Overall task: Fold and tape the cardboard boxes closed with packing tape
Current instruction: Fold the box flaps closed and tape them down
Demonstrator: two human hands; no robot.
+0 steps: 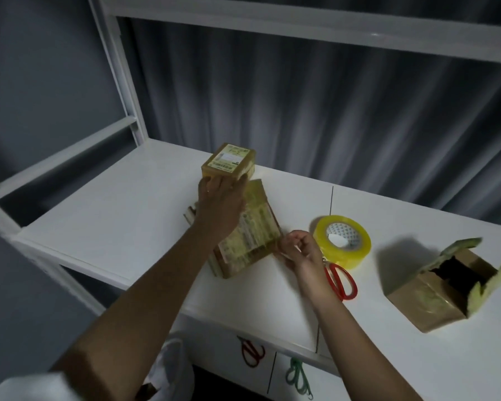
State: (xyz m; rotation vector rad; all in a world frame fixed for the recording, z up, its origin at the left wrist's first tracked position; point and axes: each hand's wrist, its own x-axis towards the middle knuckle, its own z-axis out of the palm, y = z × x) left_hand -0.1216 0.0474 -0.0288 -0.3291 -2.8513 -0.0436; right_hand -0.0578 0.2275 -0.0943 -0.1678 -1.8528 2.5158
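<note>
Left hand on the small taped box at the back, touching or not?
Touching. The head view shows the left hand with fingertips wrapped over the near edge of the small taped box, no gap visible between them.

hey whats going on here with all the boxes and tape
A person is packing small cardboard boxes at a white table. The left hand grips a small taped brown box with a label, at the far end of a larger taped box lying flat. The right hand hovers, fingers curled, beside that larger box, near red-handled scissors and a yellow roll of packing tape. To the right, a brown box with open flaps is still untaped.
</note>
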